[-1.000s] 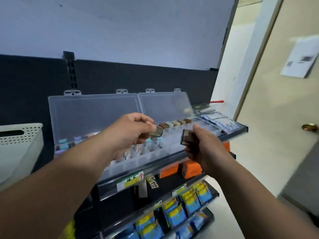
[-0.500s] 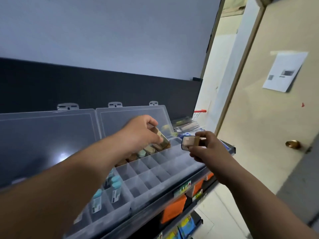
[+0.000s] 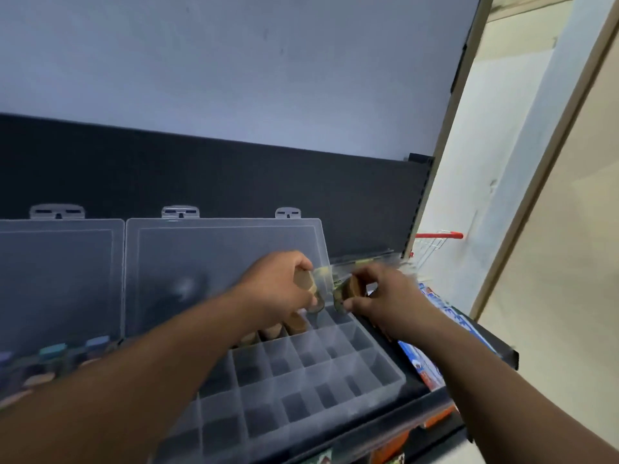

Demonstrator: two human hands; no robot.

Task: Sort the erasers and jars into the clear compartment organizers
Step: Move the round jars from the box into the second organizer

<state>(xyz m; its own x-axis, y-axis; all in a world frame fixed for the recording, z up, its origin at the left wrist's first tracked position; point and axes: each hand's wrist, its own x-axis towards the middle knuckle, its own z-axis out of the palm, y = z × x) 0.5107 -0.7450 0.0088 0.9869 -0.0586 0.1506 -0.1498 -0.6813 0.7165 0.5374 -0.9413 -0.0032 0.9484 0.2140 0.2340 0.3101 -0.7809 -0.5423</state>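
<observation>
My left hand grips a small clear jar with a cork-coloured lid, tilted over the far right row of the right-hand clear compartment organizer. Beside it, my right hand holds a second small jar just above the far right corner compartment. The two jars nearly touch. More cork-lidded jars stand in the back row under my left wrist. A second organizer sits at the left with several blurred small items in its back row. Both lids stand open.
The organizers rest on a black shelf against a dark back panel. Blue and white packets lie to the right of the organizer. A small red-handled wire basket stands behind them. Orange boxes sit on the shelf below.
The view has shifted right and closer. Both hands have moved to the organizer's far right corner and come together, and both jars now hang lower over the back compartments.
</observation>
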